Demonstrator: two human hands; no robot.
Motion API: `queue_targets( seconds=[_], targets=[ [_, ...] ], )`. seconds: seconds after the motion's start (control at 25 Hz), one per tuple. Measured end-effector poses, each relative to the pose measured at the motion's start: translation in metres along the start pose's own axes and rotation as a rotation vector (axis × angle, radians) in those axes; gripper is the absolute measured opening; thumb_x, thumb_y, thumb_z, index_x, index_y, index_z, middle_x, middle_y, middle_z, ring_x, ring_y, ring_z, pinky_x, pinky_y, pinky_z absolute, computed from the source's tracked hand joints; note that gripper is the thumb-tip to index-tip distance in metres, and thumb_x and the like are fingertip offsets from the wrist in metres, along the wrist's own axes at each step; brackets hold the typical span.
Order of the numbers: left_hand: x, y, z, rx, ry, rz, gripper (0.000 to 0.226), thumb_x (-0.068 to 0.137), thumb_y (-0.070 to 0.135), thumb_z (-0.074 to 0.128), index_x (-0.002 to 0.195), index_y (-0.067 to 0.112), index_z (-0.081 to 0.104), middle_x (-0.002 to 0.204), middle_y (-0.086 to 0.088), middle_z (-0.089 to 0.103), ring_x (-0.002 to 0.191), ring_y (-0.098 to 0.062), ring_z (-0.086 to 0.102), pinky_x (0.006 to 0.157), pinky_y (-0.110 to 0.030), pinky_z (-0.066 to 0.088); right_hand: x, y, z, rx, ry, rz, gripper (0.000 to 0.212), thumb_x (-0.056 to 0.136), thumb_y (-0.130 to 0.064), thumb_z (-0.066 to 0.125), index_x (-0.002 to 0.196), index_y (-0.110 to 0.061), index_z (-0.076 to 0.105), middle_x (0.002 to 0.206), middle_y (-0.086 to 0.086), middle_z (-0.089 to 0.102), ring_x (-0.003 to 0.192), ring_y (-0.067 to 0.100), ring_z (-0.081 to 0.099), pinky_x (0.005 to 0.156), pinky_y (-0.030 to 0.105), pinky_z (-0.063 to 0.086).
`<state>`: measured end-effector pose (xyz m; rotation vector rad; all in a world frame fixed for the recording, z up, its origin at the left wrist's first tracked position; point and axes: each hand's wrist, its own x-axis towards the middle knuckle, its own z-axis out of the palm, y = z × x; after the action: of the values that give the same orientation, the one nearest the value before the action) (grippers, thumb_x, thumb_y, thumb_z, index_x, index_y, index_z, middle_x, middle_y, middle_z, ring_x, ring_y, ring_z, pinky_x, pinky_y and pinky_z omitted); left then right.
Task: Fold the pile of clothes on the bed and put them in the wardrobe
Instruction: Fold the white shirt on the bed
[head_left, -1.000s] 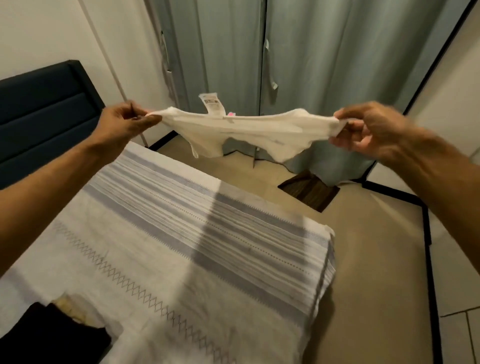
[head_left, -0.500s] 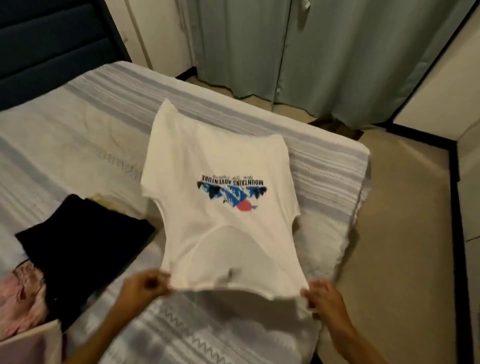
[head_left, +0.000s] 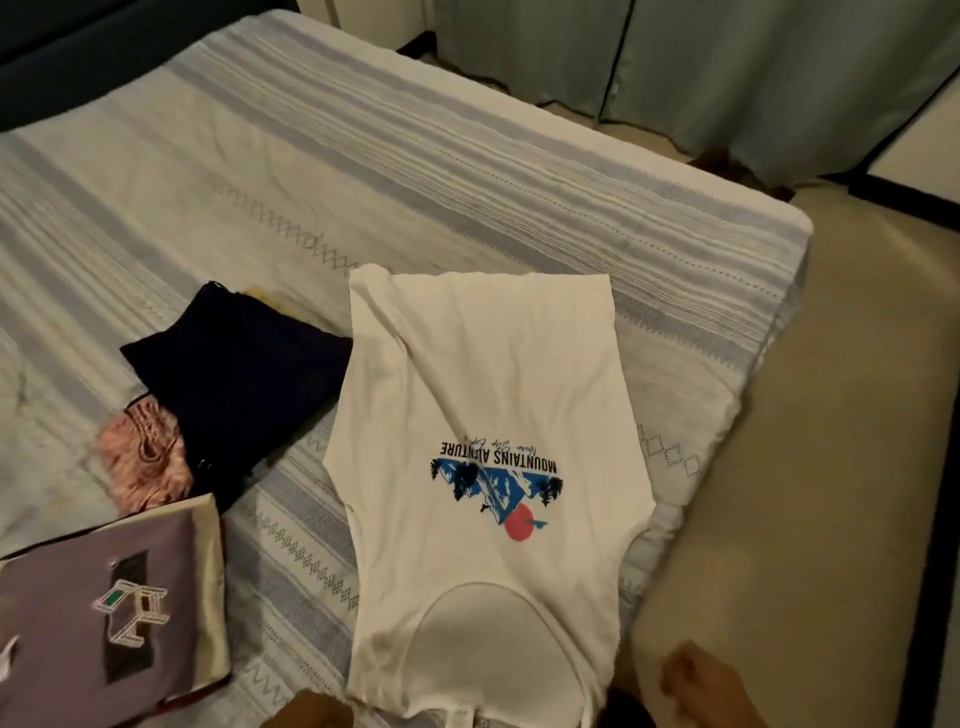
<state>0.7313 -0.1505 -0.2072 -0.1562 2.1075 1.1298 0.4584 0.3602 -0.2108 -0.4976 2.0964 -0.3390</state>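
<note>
I see the white tank top (head_left: 488, 467) spread flat on the bed (head_left: 363, 171), print side up, with its neckline nearest me and its hem pointing away toward the far edge of the mattress. The graphic reads upside down from my view: "MOUNTAINS ADVENTURE" over a blue mountain and a red disc.

My left hand (head_left: 311, 716) is only a sliver at the bottom edge, just beside the near left strap of the top. I cannot tell whether its grip is closed, relaxed, or touching the cloth. My right hand (head_left: 711, 691) sits off the bed's near right corner, just right of the top's near right strap and apart from it. Its fingers look loosely curled and hold nothing that I can make out, though the hand is blurred.

Beyond and left of my left hand lies a folded dark garment (head_left: 239, 384), its right edge touching or slipping just under the tank top's left side; I cannot tell which. A pink fuzzy item (head_left: 143, 462) pokes out from beneath the dark garment's near left corner. Nearer still, left of my left hand, a folded lilac shirt (head_left: 104, 613) with a geometric print rests on the bedspread.

Far beyond my right hand, green curtains (head_left: 727, 62) hang past the bed, and beige floor (head_left: 810, 441) runs along the bed's right side.
</note>
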Motion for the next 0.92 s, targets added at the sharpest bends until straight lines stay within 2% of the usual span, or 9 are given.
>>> queue_targets(
  seconds=[0.04, 0.08, 0.16, 0.28, 0.44, 0.56, 0.64, 0.8, 0.92],
  targets=[
    [-0.001, 0.010, -0.001, -0.026, -0.052, -0.155, 0.019, 0.094, 0.016, 0.060, 0.092, 0.003, 0.074, 0.093, -0.009, 0.077, 0.092, -0.010, 0.064, 0.076, -0.009, 0.047, -0.007, -0.017, 0.003, 0.138, 0.034, 0.175, 0.011, 0.093, -0.023, 0.073, 0.082, -0.023, 0.070, 0.069, -0.001, 0.075, 0.068, 0.033, 0.074, 0.050, 0.037, 0.051],
    [-0.006, 0.021, -0.012, 0.104, 0.103, -0.301, 0.019, 0.089, 0.043, 0.068, 0.086, 0.026, 0.076, 0.092, 0.011, 0.076, 0.089, -0.003, 0.066, 0.078, -0.012, 0.049, 0.000, -0.032, 0.002, 0.192, 0.080, 0.144, 0.011, 0.097, -0.015, 0.066, 0.087, -0.018, 0.070, 0.074, 0.001, 0.077, 0.070, 0.030, 0.074, 0.055, 0.034, 0.053],
    [-0.001, 0.024, -0.034, 0.005, 0.412, -0.263, 0.034, 0.076, 0.069, 0.067, 0.080, 0.036, 0.073, 0.086, 0.024, 0.073, 0.084, 0.003, 0.069, 0.074, -0.014, 0.049, 0.030, -0.068, -0.062, 0.422, 0.371, 0.284, 0.008, 0.100, -0.013, 0.064, 0.096, -0.015, 0.070, 0.088, 0.007, 0.077, 0.080, 0.029, 0.073, 0.067, 0.038, 0.057],
    [0.062, 0.032, -0.120, -0.050, 0.693, -0.227, 0.032, 0.084, 0.057, 0.076, 0.100, 0.031, 0.070, 0.100, 0.013, 0.074, 0.089, 0.003, 0.067, 0.081, -0.017, 0.046, 0.093, -0.105, -0.123, 0.575, 0.516, 0.204, 0.015, 0.097, -0.018, 0.072, 0.110, -0.010, 0.070, 0.098, 0.010, 0.075, 0.085, 0.031, 0.070, 0.074, 0.038, 0.056],
    [0.163, 0.012, -0.225, -0.185, 0.971, -0.415, 0.057, 0.091, 0.041, 0.079, 0.135, 0.013, 0.058, 0.131, -0.008, 0.060, 0.116, -0.026, 0.061, 0.094, -0.037, 0.047, 0.210, -0.108, -0.171, 0.538, 0.644, 0.234, 0.044, 0.094, -0.034, 0.076, 0.127, -0.007, 0.064, 0.114, 0.013, 0.068, 0.103, 0.031, 0.060, 0.098, 0.045, 0.047],
    [0.207, -0.001, -0.251, -0.242, 0.893, -0.628, 0.080, 0.087, 0.061, 0.076, 0.146, 0.016, 0.046, 0.141, -0.009, 0.053, 0.130, -0.038, 0.053, 0.105, -0.051, 0.047, 0.256, -0.111, -0.178, 0.475, 0.585, 0.297, 0.048, 0.086, -0.046, 0.081, 0.114, -0.008, 0.070, 0.100, 0.009, 0.074, 0.087, 0.029, 0.069, 0.077, 0.038, 0.056],
    [0.219, -0.005, -0.249, -0.402, 0.950, -0.621, 0.076, 0.085, 0.062, 0.077, 0.140, 0.018, 0.049, 0.130, -0.004, 0.058, 0.122, -0.034, 0.057, 0.098, -0.049, 0.051, 0.261, -0.110, -0.177, 0.443, 0.487, 0.305, 0.038, 0.085, -0.037, 0.083, 0.106, -0.007, 0.071, 0.091, 0.008, 0.072, 0.074, 0.023, 0.065, 0.061, 0.030, 0.050],
    [0.208, -0.008, -0.248, -0.600, 1.055, -0.507, 0.063, 0.083, 0.070, 0.073, 0.092, 0.008, 0.072, 0.086, -0.007, 0.073, 0.081, -0.030, 0.071, 0.069, -0.044, 0.060, 0.244, -0.102, -0.189, 0.695, 0.320, 0.259, 0.024, 0.081, -0.032, 0.088, 0.095, -0.014, 0.080, 0.090, 0.005, 0.080, 0.081, 0.028, 0.076, 0.078, 0.040, 0.061],
    [0.186, -0.005, -0.251, -0.699, 1.070, -0.453, 0.048, 0.084, 0.055, 0.080, 0.092, 0.008, 0.076, 0.090, -0.011, 0.077, 0.077, -0.028, 0.072, 0.068, -0.042, 0.060, 0.219, -0.093, -0.202, 0.716, 0.165, 0.214, 0.019, 0.085, -0.032, 0.085, 0.098, -0.017, 0.083, 0.092, 0.003, 0.082, 0.083, 0.023, 0.079, 0.078, 0.036, 0.060]
  ],
)
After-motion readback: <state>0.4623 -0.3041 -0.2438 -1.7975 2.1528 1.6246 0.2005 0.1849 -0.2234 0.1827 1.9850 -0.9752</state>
